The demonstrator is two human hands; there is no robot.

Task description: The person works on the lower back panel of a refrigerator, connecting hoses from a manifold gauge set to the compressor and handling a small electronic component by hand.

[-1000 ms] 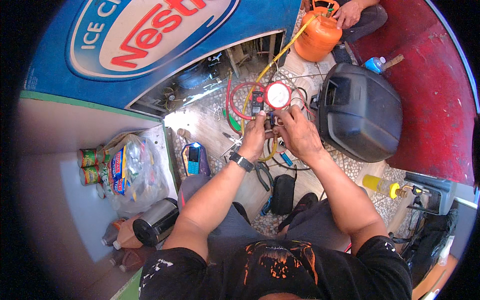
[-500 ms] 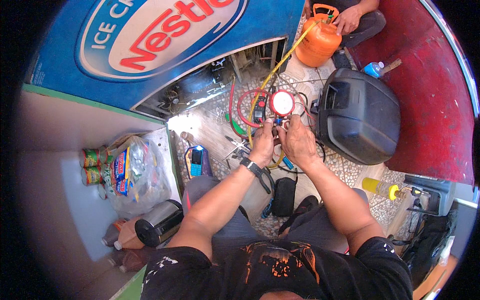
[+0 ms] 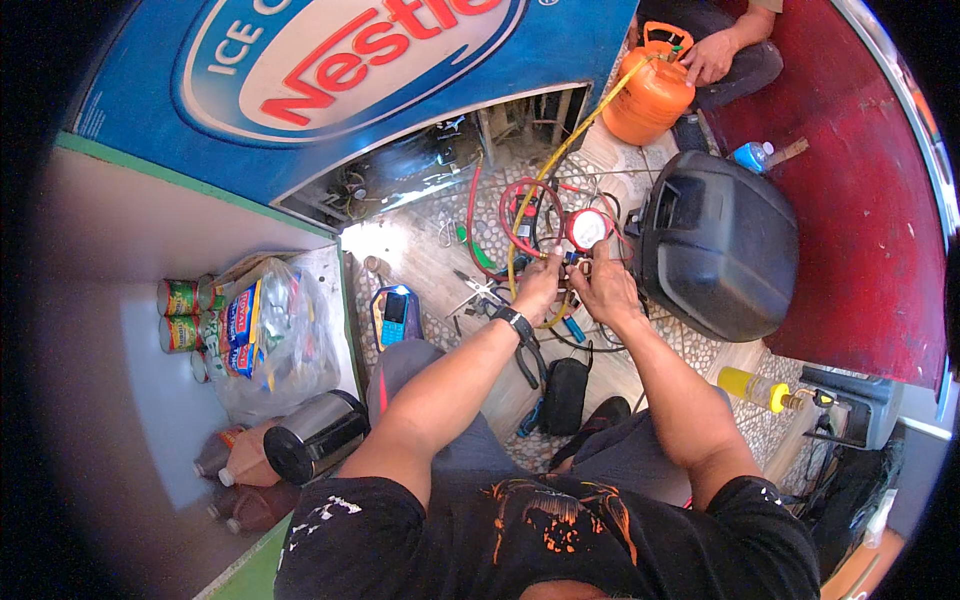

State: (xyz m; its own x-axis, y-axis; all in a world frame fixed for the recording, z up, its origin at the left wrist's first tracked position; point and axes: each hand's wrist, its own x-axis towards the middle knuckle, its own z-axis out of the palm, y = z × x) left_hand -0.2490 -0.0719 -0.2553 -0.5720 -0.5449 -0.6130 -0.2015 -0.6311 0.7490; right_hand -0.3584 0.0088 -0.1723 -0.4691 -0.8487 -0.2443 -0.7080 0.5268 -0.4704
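Center frame, above floor: left hand [image 3: 540, 288] & right hand [image 3: 603, 285], fingers closed on red-faced gauge manifold [image 3: 585, 232]; prob rigid metal w/ fragile dial, springy hoses [image 3: 515, 205], so hold by body.

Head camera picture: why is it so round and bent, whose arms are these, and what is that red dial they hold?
The camera sits on a person's head and looks down through a fisheye lens, so straight edges curve. The two bare forearms from below are that person's own. The left hand and right hand both grip a red round pressure gauge with red and yellow hoses attached. Around them on the pebbled floor lie a black plastic case, a blue handheld meter and an orange gas cylinder, touched by another person's hand. Behind stands a blue freezer cabinet.
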